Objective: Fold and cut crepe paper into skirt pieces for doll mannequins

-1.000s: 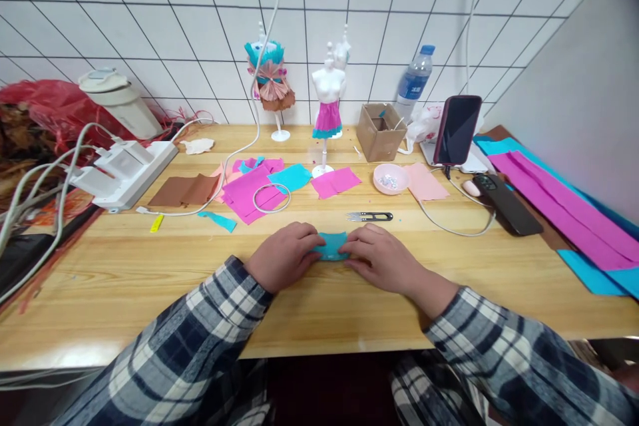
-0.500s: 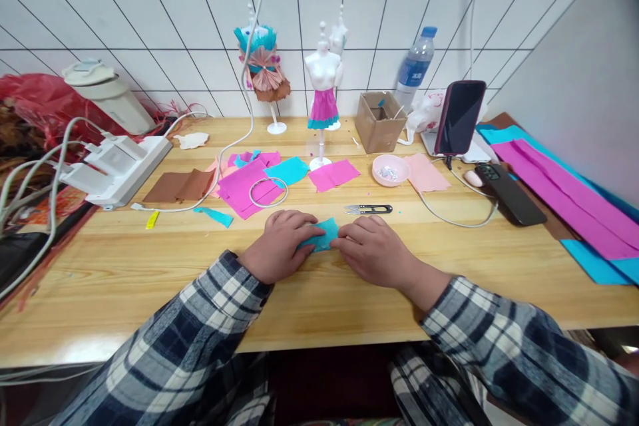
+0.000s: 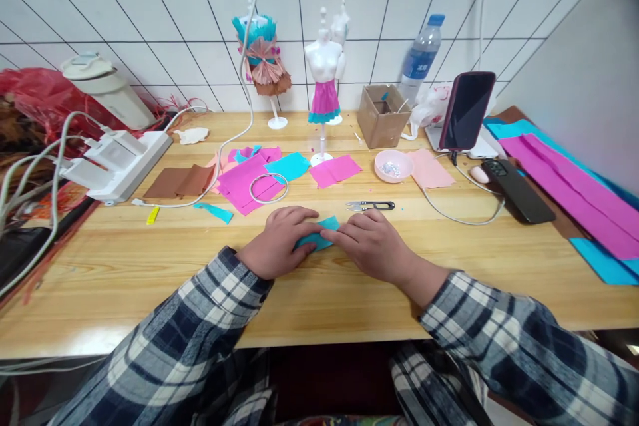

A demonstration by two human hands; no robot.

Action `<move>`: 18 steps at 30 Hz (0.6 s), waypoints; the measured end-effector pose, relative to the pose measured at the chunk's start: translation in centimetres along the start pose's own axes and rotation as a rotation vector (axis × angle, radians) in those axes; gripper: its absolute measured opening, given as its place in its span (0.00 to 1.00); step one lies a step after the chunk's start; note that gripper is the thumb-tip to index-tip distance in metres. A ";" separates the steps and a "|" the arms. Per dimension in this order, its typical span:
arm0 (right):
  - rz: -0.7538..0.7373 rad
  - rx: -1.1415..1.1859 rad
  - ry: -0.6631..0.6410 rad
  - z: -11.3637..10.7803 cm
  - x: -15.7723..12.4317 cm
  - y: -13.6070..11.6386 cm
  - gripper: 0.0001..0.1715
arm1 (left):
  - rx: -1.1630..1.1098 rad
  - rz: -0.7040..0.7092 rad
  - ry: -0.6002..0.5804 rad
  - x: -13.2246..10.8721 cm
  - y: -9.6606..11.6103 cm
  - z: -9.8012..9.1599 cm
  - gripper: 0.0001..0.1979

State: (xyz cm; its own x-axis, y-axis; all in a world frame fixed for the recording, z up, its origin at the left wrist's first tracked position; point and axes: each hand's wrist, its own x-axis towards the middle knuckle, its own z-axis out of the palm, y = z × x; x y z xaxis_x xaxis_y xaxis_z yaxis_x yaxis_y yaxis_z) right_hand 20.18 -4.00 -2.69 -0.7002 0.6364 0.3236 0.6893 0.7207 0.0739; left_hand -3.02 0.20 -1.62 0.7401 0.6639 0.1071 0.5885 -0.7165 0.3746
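A small blue piece of crepe paper (image 3: 327,237) lies on the wooden table between my hands. My left hand (image 3: 279,239) grips its left part, thumb at the near edge and fingers over the top. From the right, my right hand (image 3: 375,246) is closed on the paper, its index finger pressed across the middle; its thumb is hidden. Just beyond the right hand lie black thread snips (image 3: 372,206). Farther back stands a white mini dress form (image 3: 324,63) wearing a pink paper skirt with a blue hem.
Pink paper (image 3: 335,171), brown paper (image 3: 180,182) and a ring (image 3: 269,188) lie beyond my hands. A pink bowl (image 3: 394,166), a cardboard box (image 3: 383,116) and a propped phone (image 3: 468,110) stand right of centre. A power strip (image 3: 124,166) sits at left; long paper sheets (image 3: 574,193) lie at right.
My right index finger has slid leftward from the paper's right edge onto its middle. More of the paper's right end shows. My left hand stays about where it was.
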 end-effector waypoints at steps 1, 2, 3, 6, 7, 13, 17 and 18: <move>0.008 0.011 -0.006 0.0 0.0 0.0 0.22 | -0.002 -0.001 0.002 0.0 0.0 0.0 0.16; 0.018 0.026 -0.010 -0.1 0.0 -0.1 0.24 | -0.003 -0.002 0.002 0.0 -0.1 0.1 0.16; 0.032 0.042 -0.012 -0.1 0.1 -0.1 0.26 | -0.006 0.000 0.003 0.0 -0.2 0.1 0.17; 0.088 0.109 -0.021 -0.2 0.6 -0.3 0.26 | -0.023 0.007 -0.003 0.0 -0.3 0.3 0.17; 0.109 0.138 -0.027 -0.2 0.8 -0.3 0.25 | -0.032 0.010 -0.003 0.0 -0.3 0.3 0.17; 0.177 0.264 -0.009 0.1 1.0 0.4 0.13 | -0.114 -0.017 0.072 0.2 -0.5 -0.2 0.16; 0.200 0.262 -0.029 0.3 0.7 0.7 0.10 | -0.130 -0.039 0.232 -0.1 -0.8 -1.6 0.14; 0.200 0.266 -0.035 0.3 0.6 0.7 0.10 | -0.128 -0.020 0.226 -0.3 -0.8 -1.8 0.14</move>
State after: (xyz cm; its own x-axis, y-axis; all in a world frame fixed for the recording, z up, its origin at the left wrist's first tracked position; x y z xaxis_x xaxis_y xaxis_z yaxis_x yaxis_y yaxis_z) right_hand 20.15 -3.03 -2.73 -0.5653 0.7782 0.2735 0.7442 0.6242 -0.2379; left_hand -4.30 1.01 -0.27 0.6287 0.7192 0.2959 0.5460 -0.6791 0.4906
